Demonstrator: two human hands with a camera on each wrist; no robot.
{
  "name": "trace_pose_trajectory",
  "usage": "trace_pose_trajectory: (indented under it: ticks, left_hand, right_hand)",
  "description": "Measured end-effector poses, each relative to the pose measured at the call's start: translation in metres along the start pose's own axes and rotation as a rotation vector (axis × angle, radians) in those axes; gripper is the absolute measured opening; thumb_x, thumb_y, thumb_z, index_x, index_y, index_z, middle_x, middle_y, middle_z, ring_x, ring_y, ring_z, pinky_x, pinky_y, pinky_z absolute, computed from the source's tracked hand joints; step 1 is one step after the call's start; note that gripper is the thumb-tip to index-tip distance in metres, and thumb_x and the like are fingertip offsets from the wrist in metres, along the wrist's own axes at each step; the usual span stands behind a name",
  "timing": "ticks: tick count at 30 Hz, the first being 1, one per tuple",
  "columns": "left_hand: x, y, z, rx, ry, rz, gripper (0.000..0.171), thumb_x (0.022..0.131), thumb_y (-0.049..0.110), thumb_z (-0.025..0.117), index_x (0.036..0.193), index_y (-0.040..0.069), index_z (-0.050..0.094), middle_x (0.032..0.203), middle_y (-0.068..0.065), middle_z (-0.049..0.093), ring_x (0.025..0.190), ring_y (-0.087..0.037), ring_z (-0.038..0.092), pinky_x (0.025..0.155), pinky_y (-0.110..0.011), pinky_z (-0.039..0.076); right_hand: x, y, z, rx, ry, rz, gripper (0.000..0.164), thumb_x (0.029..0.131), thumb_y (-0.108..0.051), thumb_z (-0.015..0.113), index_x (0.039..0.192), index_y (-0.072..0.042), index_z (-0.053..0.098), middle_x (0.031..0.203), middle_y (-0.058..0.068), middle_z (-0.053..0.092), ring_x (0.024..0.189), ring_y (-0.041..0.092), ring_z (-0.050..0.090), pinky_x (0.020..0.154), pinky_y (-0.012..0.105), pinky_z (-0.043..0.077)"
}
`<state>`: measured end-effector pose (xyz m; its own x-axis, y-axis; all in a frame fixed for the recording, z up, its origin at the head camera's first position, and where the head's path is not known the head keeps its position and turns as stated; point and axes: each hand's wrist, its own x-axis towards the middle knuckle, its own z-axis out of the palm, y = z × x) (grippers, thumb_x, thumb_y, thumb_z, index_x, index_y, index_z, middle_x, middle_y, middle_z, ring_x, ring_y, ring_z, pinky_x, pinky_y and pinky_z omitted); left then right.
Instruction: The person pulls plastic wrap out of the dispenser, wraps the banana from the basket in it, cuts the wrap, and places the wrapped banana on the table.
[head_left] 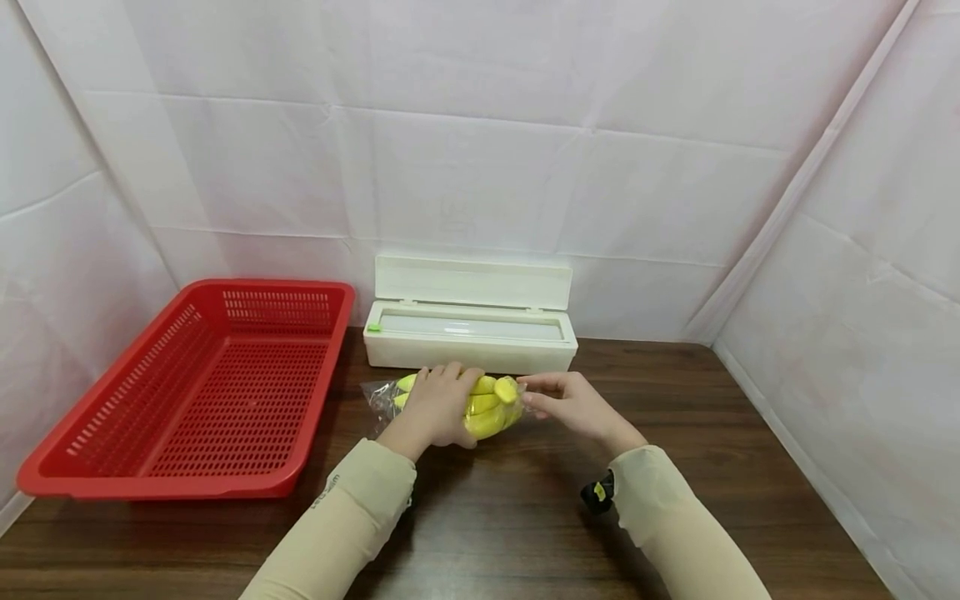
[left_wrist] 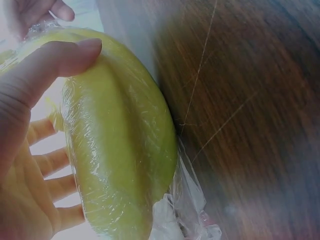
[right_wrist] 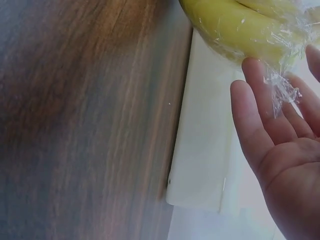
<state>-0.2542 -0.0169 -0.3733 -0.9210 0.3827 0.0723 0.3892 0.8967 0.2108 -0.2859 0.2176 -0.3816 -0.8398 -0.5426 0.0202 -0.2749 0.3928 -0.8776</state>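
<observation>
One dark wood table (head_left: pixel 525 517) (white-draped walls (head_left: pixel 480 125)).

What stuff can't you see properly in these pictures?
- Bananas: head view, the left hand covers their middle, so no count.
- Wrap roll inside the white box: head view, too pale to tell.
- Right hand: right wrist view, cut off by the edge.
- Red basket: missing from both wrist views.
</observation>
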Motion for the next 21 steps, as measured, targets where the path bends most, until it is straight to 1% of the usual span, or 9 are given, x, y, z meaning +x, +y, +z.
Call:
trace_pose_trajectory:
  ticks: [6,8,11,14,16,18,21]
  left_hand:
    - [0.0002,0.0005,0.0014,0.007,0.002,0.019,0.091,0.061,0.038,0.085,0.138,0.016,0.042,0.131,-0.011,0.049,0.124,-0.034,0.045,0.108,-0.056,0.028]
    - [0.0006,0.0004,0.0021,0.011,0.000,0.022,0.091,0.061,0.038,0.085,0.138,0.016,0.042,0.132,-0.011,0.049,0.124,-0.034,0.045,0.108,-0.055,0.028]
    - [0.0016,-0.0002,0.0030,0.011,-0.003,0.023,0.091,0.061,0.038,0.085,0.138,0.016,0.042,0.132,-0.011,0.048,0.124,-0.034,0.045,0.108,-0.056,0.027]
    - [0.0025,-0.0013,0.0035,0.001,-0.008,0.025,0.092,0.061,0.039,0.085,0.139,0.016,0.042,0.134,-0.011,0.048,0.126,-0.034,0.044,0.109,-0.056,0.026]
    - [0.0029,-0.0022,0.0034,-0.009,-0.013,0.027,0.092,0.061,0.039,0.085,0.139,0.016,0.041,0.134,-0.011,0.047,0.127,-0.034,0.043,0.110,-0.056,0.025]
    - [0.0031,-0.0032,0.0032,-0.024,-0.020,0.029,0.093,0.062,0.038,0.086,0.140,0.016,0.041,0.135,-0.011,0.047,0.128,-0.034,0.042,0.111,-0.056,0.024]
    - [0.0033,-0.0047,0.0029,-0.038,-0.029,0.032,0.093,0.062,0.038,0.086,0.140,0.016,0.041,0.136,-0.011,0.046,0.129,-0.034,0.041,0.112,-0.055,0.023]
  right_hand:
    - [-0.0002,0.0015,0.0039,-0.025,0.069,0.020,0.038,0.092,-0.028,0.061,0.119,-0.002,0.063,0.120,0.017,0.063,0.093,0.032,0.066,0.080,0.047,0.054]
    - [0.0002,0.0021,0.0053,-0.031,0.086,0.022,0.036,0.092,-0.027,0.061,0.117,-0.002,0.064,0.118,0.016,0.064,0.092,0.033,0.066,0.079,0.047,0.054]
    - [0.0007,0.0022,0.0070,-0.007,0.115,0.028,0.033,0.091,-0.026,0.063,0.113,-0.002,0.065,0.112,0.016,0.066,0.090,0.038,0.064,0.078,0.050,0.054]
    - [0.0010,0.0024,0.0072,0.029,0.131,0.039,0.032,0.089,-0.026,0.065,0.109,-0.001,0.066,0.106,0.016,0.067,0.087,0.039,0.063,0.078,0.052,0.053]
    - [0.0008,0.0032,0.0058,0.042,0.122,0.040,0.032,0.089,-0.024,0.065,0.110,0.000,0.066,0.108,0.016,0.066,0.085,0.034,0.065,0.079,0.051,0.053]
    - [0.0000,0.0043,0.0031,0.055,0.096,0.046,0.031,0.090,-0.018,0.063,0.114,0.002,0.064,0.114,0.017,0.065,0.085,0.026,0.066,0.080,0.048,0.054]
    - [-0.0014,0.0062,-0.0016,0.078,0.039,0.056,0.037,0.086,-0.010,0.062,0.120,0.004,0.061,0.121,0.019,0.062,0.089,0.015,0.066,0.081,0.040,0.055]
